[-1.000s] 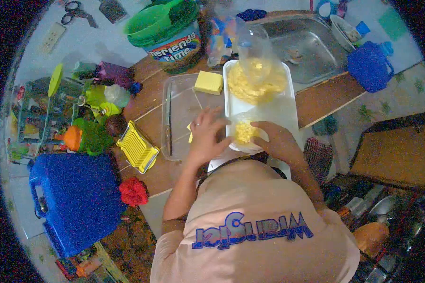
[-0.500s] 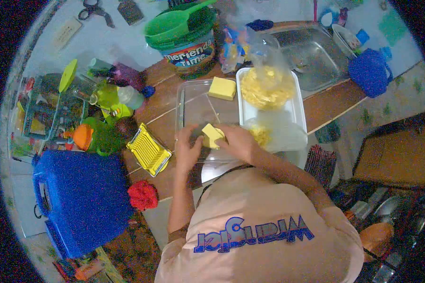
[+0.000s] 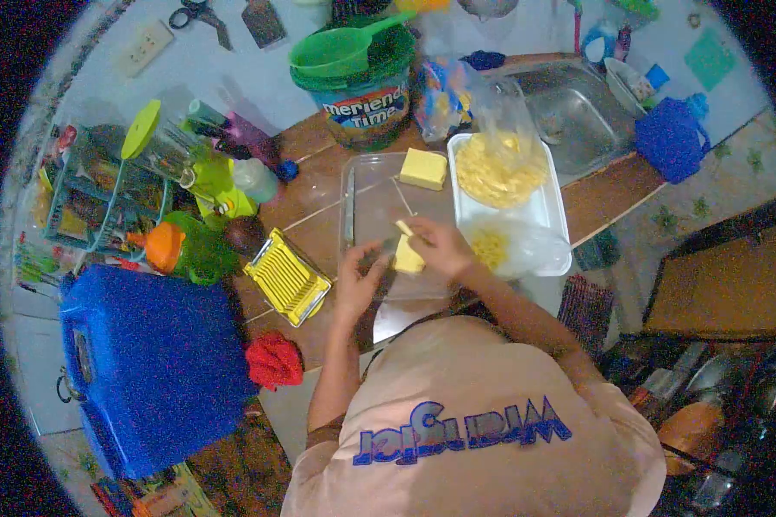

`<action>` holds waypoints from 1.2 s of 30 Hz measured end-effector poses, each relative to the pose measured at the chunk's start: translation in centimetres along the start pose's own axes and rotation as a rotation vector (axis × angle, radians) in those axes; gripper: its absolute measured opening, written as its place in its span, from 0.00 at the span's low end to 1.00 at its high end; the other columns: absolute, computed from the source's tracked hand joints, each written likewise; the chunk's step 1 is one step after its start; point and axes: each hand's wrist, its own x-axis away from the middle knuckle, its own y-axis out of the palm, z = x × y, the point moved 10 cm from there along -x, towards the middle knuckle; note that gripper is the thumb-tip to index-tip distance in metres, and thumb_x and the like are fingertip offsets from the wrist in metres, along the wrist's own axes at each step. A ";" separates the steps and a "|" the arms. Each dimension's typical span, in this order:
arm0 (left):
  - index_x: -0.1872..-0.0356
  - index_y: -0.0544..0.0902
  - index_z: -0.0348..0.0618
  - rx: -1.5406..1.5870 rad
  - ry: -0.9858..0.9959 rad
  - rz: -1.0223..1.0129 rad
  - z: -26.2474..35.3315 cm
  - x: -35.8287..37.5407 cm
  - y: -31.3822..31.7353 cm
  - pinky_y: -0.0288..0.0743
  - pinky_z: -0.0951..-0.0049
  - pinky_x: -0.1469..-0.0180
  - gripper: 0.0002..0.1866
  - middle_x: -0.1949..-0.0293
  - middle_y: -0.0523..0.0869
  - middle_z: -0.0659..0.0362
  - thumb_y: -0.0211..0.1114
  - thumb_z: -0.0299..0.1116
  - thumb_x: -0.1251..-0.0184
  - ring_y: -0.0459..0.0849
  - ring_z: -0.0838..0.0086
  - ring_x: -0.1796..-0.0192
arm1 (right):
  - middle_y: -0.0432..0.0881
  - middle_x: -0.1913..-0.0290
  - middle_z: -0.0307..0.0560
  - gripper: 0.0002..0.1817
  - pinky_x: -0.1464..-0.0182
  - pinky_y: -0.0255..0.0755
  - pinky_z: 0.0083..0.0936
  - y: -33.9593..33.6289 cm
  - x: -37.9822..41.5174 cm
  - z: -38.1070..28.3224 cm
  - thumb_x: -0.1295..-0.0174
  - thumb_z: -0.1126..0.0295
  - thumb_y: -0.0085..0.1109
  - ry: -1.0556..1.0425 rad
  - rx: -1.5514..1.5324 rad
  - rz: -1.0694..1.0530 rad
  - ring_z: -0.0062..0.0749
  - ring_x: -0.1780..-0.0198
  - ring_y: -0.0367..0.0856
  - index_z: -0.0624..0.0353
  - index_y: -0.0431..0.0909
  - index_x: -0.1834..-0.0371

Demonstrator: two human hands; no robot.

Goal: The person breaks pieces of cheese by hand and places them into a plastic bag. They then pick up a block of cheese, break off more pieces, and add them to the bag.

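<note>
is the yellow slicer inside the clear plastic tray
No, the yellow slicer lies on the brown countertop, left of the clear plastic tray.

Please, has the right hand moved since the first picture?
Yes. Judged against the white tray, the right hand has moved left: it was at that tray's near end, and now it reaches over the clear tray.

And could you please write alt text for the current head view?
The right hand pinches a thin yellow strip near a yellow block, the left hand beside it, over a clear plastic tray. A second block sits at its far end; to the right, a white tray holds plastic bags of yellow food.
</note>
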 end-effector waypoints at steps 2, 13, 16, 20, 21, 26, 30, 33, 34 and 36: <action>0.52 0.78 0.39 0.279 -0.146 -0.005 -0.2 0.1 1.0 0.70 0.72 0.49 0.17 0.57 0.81 0.57 0.65 0.33 0.41 0.77 0.72 0.52 | 0.78 0.58 0.48 0.21 0.69 0.78 0.36 0.5 -2.1 4.1 0.39 0.66 0.51 -0.045 -0.444 0.005 0.42 0.60 0.80 0.60 0.68 0.43; 0.50 0.76 0.33 0.368 -0.232 -0.187 6.4 -2.4 5.3 0.77 0.78 0.61 0.17 0.60 0.83 0.56 0.62 0.28 0.39 0.82 0.76 0.62 | 0.75 0.47 0.49 0.29 0.45 0.70 0.28 -3.0 0.5 -4.6 0.43 0.73 0.60 -0.118 -0.542 -0.215 0.31 0.46 0.75 0.65 0.61 0.38; 0.51 0.76 0.32 0.386 -0.258 -0.216 7.9 -2.0 5.6 0.78 0.77 0.61 0.16 0.60 0.83 0.56 0.62 0.28 0.38 0.82 0.75 0.62 | 0.75 0.47 0.51 0.33 0.45 0.71 0.30 -3.1 0.5 -3.8 0.45 0.74 0.60 -0.124 -0.606 -0.202 0.33 0.46 0.75 0.64 0.57 0.36; 0.50 0.76 0.32 0.396 -0.218 -0.278 9.1 -1.9 6.0 0.78 0.77 0.61 0.16 0.61 0.83 0.57 0.60 0.28 0.37 0.82 0.75 0.63 | 0.75 0.46 0.53 0.37 0.45 0.71 0.32 -3.2 0.4 -2.8 0.46 0.74 0.60 -0.149 -0.610 -0.212 0.36 0.46 0.75 0.64 0.53 0.34; 0.50 0.76 0.33 0.396 -0.220 -0.281 9.1 -1.8 6.0 0.78 0.77 0.61 0.16 0.61 0.83 0.57 0.60 0.28 0.37 0.82 0.76 0.63 | 0.75 0.47 0.53 0.37 0.46 0.71 0.33 -3.2 0.4 -2.8 0.46 0.74 0.60 -0.152 -0.617 -0.211 0.36 0.46 0.75 0.64 0.52 0.34; 0.47 0.75 0.36 0.473 -0.278 -0.282 8.3 -1.5 6.5 0.76 0.78 0.61 0.18 0.62 0.83 0.59 0.62 0.29 0.38 0.81 0.78 0.64 | 0.75 0.47 0.52 0.38 0.46 0.71 0.33 -3.7 0.6 -3.5 0.47 0.74 0.62 -0.165 -0.624 -0.179 0.34 0.45 0.74 0.64 0.52 0.34; 0.45 0.75 0.38 0.379 -0.252 -0.309 8.3 -1.5 6.4 0.74 0.80 0.62 0.22 0.63 0.83 0.61 0.66 0.28 0.42 0.79 0.80 0.65 | 0.76 0.47 0.51 0.40 0.43 0.67 0.32 -4.3 0.7 -4.4 0.49 0.72 0.63 -0.249 -0.512 -0.178 0.32 0.45 0.74 0.63 0.52 0.33; 0.45 0.75 0.38 0.336 -0.214 -0.300 8.5 -1.9 6.1 0.73 0.80 0.63 0.24 0.64 0.82 0.61 0.67 0.28 0.44 0.79 0.81 0.65 | 0.75 0.46 0.50 0.41 0.42 0.65 0.31 -4.7 1.3 -5.4 0.50 0.72 0.63 -0.225 -0.531 -0.162 0.32 0.46 0.74 0.63 0.51 0.32; 0.44 0.75 0.38 0.345 -0.205 -0.306 8.7 -2.0 6.2 0.73 0.81 0.62 0.24 0.64 0.82 0.62 0.67 0.28 0.44 0.78 0.81 0.65 | 0.76 0.47 0.50 0.41 0.42 0.66 0.31 -4.7 1.5 -5.5 0.50 0.72 0.63 -0.216 -0.546 -0.164 0.32 0.46 0.74 0.63 0.51 0.32; 0.44 0.75 0.38 0.346 -0.201 -0.306 8.8 -2.0 6.3 0.73 0.81 0.62 0.24 0.64 0.82 0.62 0.67 0.28 0.44 0.78 0.81 0.65 | 0.76 0.47 0.50 0.42 0.43 0.66 0.30 -4.8 1.7 -5.7 0.49 0.72 0.62 -0.201 -0.576 -0.166 0.32 0.46 0.74 0.63 0.51 0.32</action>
